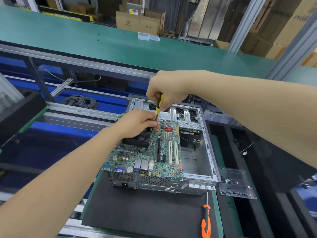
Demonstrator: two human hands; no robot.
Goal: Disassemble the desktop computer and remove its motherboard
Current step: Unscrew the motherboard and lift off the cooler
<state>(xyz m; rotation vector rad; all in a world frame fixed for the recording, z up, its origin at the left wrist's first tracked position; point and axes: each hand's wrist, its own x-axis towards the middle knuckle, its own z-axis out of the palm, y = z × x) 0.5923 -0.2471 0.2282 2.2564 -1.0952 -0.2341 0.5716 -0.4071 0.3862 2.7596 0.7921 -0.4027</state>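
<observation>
The green motherboard (164,162) lies tilted across the open silver computer case (204,162), its left side raised over the case edge. A black cooler fan (142,137) sits on the board's upper left. My left hand (137,122) rests on the fan, fingers pinched around the shaft of a yellow-and-black screwdriver (159,105). My right hand (164,90) grips that screwdriver's handle from above and holds it upright, tip down at the fan's far right corner. The tip itself is hidden by my fingers.
An orange screwdriver (205,222) lies on the black mat (137,212) in front of the case. A clear plastic tray (235,182) with several dark screws sits right of the case. A black side panel (257,169) lies further right. A coil of cable (80,101) rests beyond the bench.
</observation>
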